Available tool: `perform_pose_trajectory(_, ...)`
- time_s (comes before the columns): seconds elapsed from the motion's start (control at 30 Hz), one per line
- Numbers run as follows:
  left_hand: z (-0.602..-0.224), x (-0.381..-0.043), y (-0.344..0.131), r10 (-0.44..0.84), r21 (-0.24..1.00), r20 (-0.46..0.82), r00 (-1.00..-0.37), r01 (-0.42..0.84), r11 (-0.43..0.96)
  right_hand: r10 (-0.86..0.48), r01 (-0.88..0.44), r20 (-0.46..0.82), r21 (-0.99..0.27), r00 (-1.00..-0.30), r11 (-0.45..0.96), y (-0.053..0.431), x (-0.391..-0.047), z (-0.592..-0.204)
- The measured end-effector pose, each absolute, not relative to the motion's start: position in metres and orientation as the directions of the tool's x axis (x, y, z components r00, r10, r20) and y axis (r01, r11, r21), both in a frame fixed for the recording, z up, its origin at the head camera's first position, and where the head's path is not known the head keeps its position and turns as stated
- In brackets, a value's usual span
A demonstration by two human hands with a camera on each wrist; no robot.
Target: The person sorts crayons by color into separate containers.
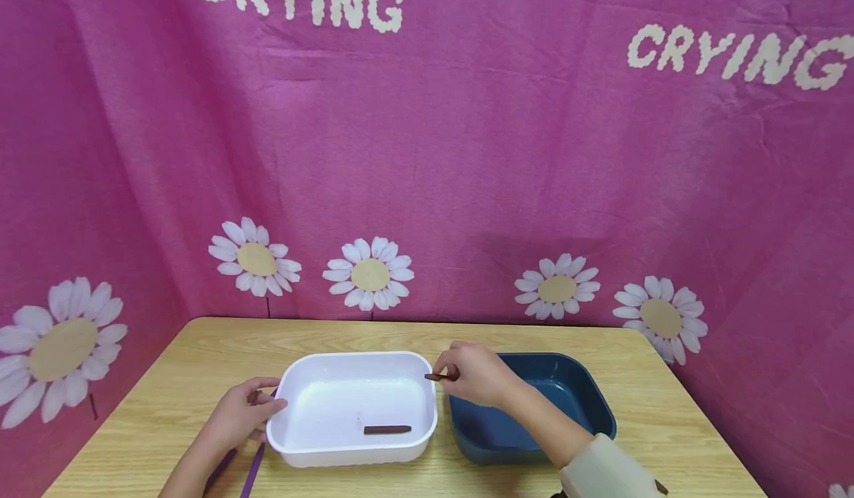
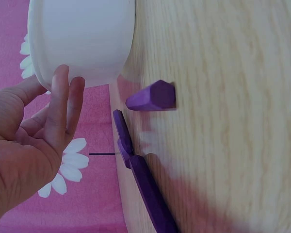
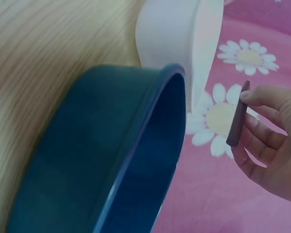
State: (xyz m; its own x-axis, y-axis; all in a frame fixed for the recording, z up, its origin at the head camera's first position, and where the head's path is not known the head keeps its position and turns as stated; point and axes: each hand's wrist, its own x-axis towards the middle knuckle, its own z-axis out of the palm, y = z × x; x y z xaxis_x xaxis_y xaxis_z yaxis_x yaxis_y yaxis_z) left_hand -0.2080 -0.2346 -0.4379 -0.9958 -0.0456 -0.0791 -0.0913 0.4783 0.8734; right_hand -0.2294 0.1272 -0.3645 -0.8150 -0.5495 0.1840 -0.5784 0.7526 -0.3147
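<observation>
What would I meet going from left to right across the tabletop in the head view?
Left hand → white tub → right hand pinching a brown stick → dark blue tub.

Left grip loosely extended; right grip aloft, pinching

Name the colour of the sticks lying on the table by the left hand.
Purple; the sticks show best in the left wrist view.
</observation>
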Motion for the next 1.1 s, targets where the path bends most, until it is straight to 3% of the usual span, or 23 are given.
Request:
perform_pose_trajectory(0.47, -0.438, -0.208, -0.235, -0.039, 0.88, -0.074, -0.996, -0.084, 0.467, -0.638, -0.643, 0.118, -0.265, -0.761, 0.719, 0.073, -0.228, -0.384)
perform_pose_trajectory(1.1, -0.439, -0.207, -0.234, -0.041, 0.883, -0.08, -0.996, -0.09, 0.46, -0.571, -0.571, 0.08, -0.252, -0.817, 0.781, 0.04, -0.232, -0.432)
